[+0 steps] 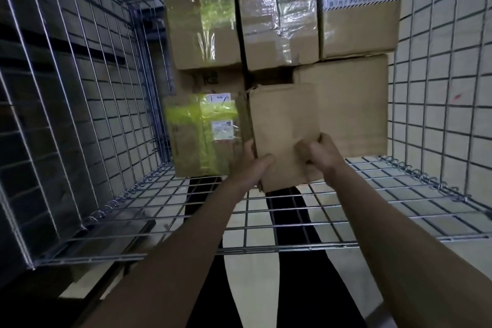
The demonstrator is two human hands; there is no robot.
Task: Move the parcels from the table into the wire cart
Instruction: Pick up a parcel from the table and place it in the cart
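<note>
I look down into the wire cart (439, 120). A plain brown cardboard parcel (282, 125) is held between both hands over the cart's front rim, among the stacked boxes. My left hand (255, 162) grips its lower left edge, thumb on the front face. My right hand (316, 153) holds the lower right side with curled fingers. Left of it stands a parcel wrapped in yellow tape (199, 136) with a white label. Three taped cardboard boxes (277, 13) lie stacked further in, above a larger plain box (354, 104).
The cart's folded-down wire front panel (266, 221) lies under my forearms. Wire mesh walls rise on the left (80, 88) and right. Tiled floor and my dark trouser legs show through the mesh below. The left part of the cart holds no boxes.
</note>
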